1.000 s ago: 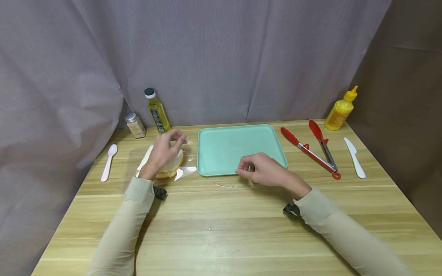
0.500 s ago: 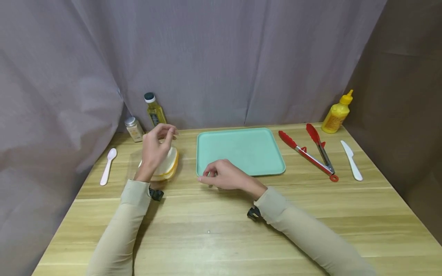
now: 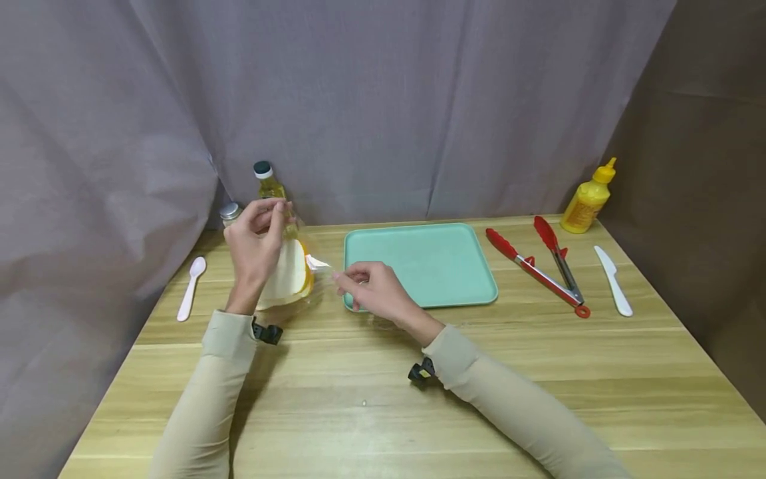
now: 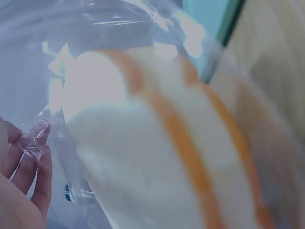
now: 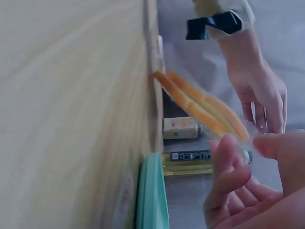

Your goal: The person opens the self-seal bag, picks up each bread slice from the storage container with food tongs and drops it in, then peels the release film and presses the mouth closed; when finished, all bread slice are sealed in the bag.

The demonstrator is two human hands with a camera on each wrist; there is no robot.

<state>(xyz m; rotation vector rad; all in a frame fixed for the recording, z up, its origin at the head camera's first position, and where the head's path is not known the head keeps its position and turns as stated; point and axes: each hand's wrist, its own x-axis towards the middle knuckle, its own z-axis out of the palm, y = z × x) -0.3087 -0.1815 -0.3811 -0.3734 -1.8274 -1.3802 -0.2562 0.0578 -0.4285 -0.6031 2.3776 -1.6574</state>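
Two bread slices (image 3: 286, 271) with orange-brown crusts are inside a clear plastic bag (image 3: 317, 263), tilted above the left of the table. My left hand (image 3: 254, 239) pinches the bag's upper edge; in the left wrist view, gathered film (image 4: 35, 138) shows at its fingertips. From the other side, my right hand (image 3: 377, 289) pinches the bag's edge, in front of the left part of the green tray (image 3: 419, 266). The right wrist view shows the crusts (image 5: 200, 107) edge-on beyond the right thumb (image 5: 269, 145). Glare hides part of the film.
Behind the left hand stand an oil bottle (image 3: 270, 187) and a shaker jar (image 3: 230, 214). A spoon (image 3: 191, 289) lies at the left. Red tongs (image 3: 541, 273), a white knife (image 3: 613, 279) and a yellow squeeze bottle (image 3: 586, 203) are at the right.
My right hand has moved left from the tray's front edge to the bag. My left hand has risen and shifted left, tilting the bagged bread up off the table.
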